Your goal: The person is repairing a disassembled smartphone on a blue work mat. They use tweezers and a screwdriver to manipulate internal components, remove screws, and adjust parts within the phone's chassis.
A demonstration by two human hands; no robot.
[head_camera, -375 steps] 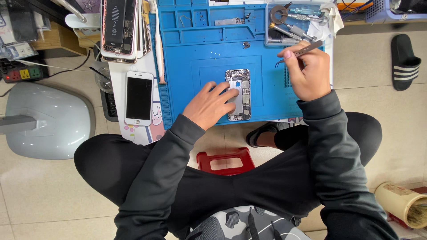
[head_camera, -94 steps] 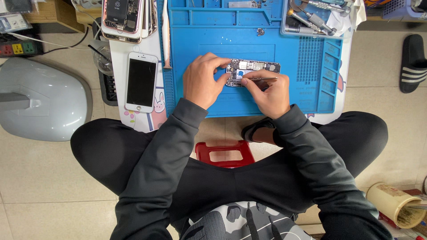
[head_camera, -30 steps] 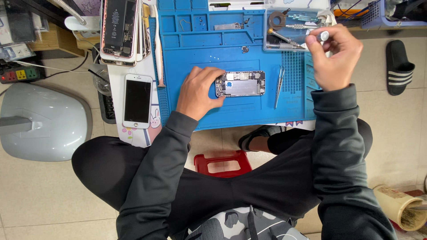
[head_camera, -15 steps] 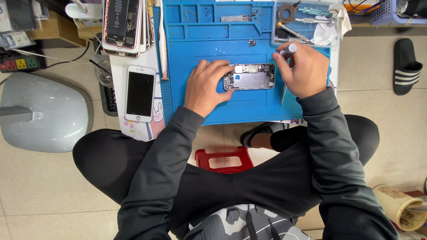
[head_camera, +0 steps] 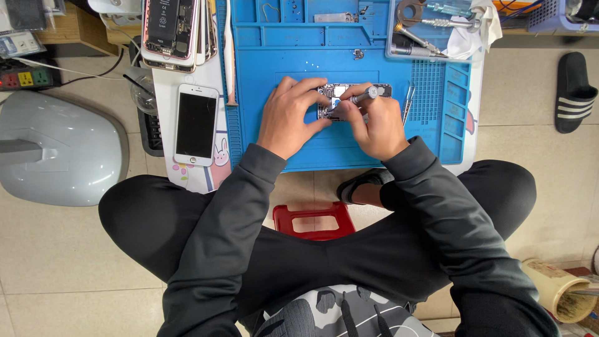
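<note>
Opened phone chassis (head_camera: pixel 349 93), circuitry bare, on blue mat (head_camera: pixel 349 50)

One opened phone (head_camera: pixel 352 100), one screwdriver (head_camera: pixel 359 98), one white phone (head_camera: pixel 195 125), one black sandal (head_camera: pixel 573 92), one blue mat (head_camera: pixel 349 50).

A white smartphone (head_camera: pixel 195 125) lies face up at nine o'clock of the blue repair mat (head_camera: pixel 299 56), with a stack of opened phones (head_camera: pixel 175 28) at eleven o'clock. A clear tray of tools (head_camera: pixel 424 31) and a crumpled white cloth (head_camera: pixel 477 28) sit at one o'clock. Tweezers (head_camera: pixel 408 103) rest on the mat at three o'clock. A grey rounded appliance base (head_camera: pixel 56 150) is far out at nine o'clock, a power strip (head_camera: pixel 22 78) above it. A black striped slipper (head_camera: pixel 573 92) lies at three o'clock, a red stool (head_camera: pixel 312 221) at six o'clock.
</note>
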